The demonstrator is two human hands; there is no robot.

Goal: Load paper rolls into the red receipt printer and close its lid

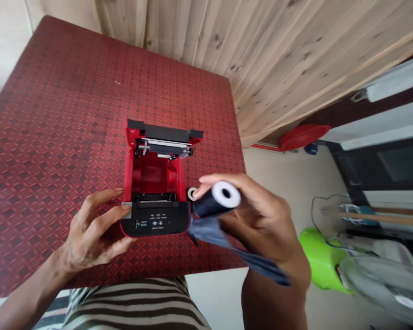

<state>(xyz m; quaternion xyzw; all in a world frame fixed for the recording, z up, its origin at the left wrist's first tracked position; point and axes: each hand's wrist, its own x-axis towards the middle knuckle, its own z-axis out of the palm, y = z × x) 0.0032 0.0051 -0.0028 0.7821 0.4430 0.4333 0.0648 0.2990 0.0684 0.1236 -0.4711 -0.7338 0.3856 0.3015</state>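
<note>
Two bare hands close to you, your right hand [258, 224] curled firmly around a paper roll [216, 199] trailing dark plastic wrap [223, 238], your left hand [92, 231] open and spread against the front corner of a red receipt printer [154, 222], lid raised, on a red patterned table [72, 91]

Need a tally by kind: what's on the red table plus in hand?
Receipt printer, lid open: 1
Dark-wrapped roll, white core: 1
Dark plastic wrapper: 1
Small white ring: 1
Total: 4
</note>
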